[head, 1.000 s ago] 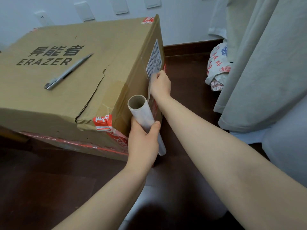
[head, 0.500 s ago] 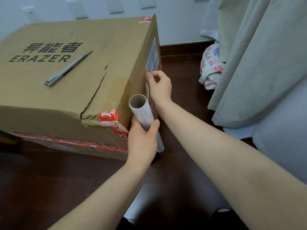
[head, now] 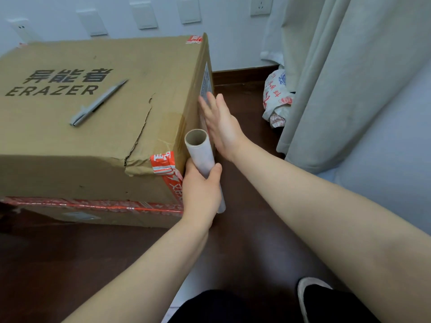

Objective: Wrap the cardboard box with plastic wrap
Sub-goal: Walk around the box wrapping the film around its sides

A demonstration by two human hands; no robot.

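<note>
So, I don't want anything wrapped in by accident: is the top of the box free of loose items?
No, a grey pen lies on top of the cardboard box, just right of the printed lettering.

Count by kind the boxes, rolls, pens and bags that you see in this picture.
Cardboard box: 1
Plastic wrap roll: 1
Pen: 1
Plastic bag: 1
Total: 4

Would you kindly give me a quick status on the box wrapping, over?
Left grip holds plastic wrap roll upright at cardboard box corner. Right grip open, flat against its side. Pen on top, may foul wrap.
</note>
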